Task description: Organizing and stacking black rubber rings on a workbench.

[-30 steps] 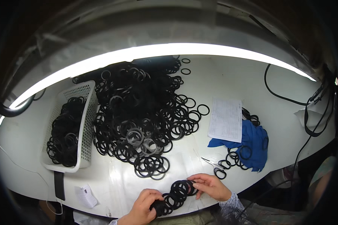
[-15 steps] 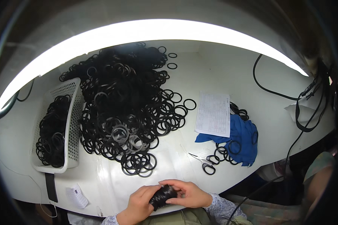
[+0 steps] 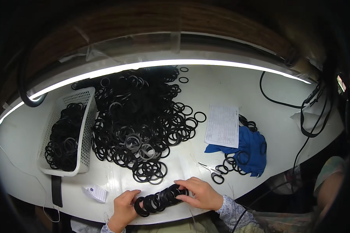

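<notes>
A row of black rings [image 3: 159, 200], looking like rubber O-rings, stretches between my two hands just above the table's front edge. My left hand [image 3: 124, 207] holds the row's left end, its thumb and fingers closed on the last rings. The right end is pinched between the thumb and fingers of my right hand [image 3: 202, 195]. Toward the middle the rings are fanned apart, leaning on one another. Beyond my hands spreads a big heap of loose black rings [image 3: 124, 116], with a few grey rings [image 3: 133, 142] lying on its near part.
Left of the heap, a white perforated basket [image 3: 91, 134] contains more black rings. Scissors [image 3: 217, 177], a printed sheet [image 3: 222, 126] and a blue cloth [image 3: 253, 149] with rings on it lie to the right. A black cable [image 3: 278, 100] trails at the far right; a lamp [image 3: 175, 62] spans the back.
The compact stack of rings has been drawn out into a longer, looser row. My hands have moved apart, the left one leftward. The whole view has tilted slightly, lowering the lamp in the picture.
</notes>
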A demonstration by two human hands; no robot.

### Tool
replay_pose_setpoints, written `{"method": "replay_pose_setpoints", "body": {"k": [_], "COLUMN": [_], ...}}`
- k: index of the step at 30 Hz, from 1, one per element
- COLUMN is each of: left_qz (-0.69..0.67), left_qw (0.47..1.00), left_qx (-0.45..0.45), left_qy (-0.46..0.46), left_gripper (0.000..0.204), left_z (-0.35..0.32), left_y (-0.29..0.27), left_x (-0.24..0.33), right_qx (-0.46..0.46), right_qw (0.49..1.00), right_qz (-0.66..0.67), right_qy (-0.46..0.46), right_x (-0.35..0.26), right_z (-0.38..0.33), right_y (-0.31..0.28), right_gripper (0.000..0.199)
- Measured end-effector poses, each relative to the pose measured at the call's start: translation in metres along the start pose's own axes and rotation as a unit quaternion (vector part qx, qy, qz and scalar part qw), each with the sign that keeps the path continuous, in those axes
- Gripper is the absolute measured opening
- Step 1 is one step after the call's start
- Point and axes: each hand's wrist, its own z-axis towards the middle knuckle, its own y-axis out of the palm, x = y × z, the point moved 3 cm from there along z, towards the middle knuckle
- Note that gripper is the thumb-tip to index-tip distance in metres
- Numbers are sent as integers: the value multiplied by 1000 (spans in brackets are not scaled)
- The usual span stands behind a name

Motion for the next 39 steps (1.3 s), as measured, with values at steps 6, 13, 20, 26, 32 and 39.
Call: {"method": "replay_pose_setpoints", "body": {"k": [6,13,20,26,32,39], "left_qz": [14,-239,-147,-5,47,116], "left_qw": [999,955,979,1000,989,974], "left_qx": [25,-44,-107,-27,116,183], "left_qy": [-33,-168,-92,-6,-78,-65], "left_gripper": [60,61,47,42,25,67], "left_z": [-3,-14,-14,-20,-34,-12], "left_y": [4,4,-32,-42,-68,-73], "left_x": [-6,-17,-6,5,-16,-32], "right_qx": [-19,-51,-54,-69,-63,-10], "right_qw": [1000,995,996,997,998,998], "right_qz": [10,-89,-70,-45,11,-20], "right_qy": [23,8,-15,-10,-21,-65], "right_x": [28,2,5,12,11,-15], "right_z": [3,19,24,27,21,33], "right_y": [6,32,35,31,22,-1], "right_gripper": [48,50,43,40,42,46]}}
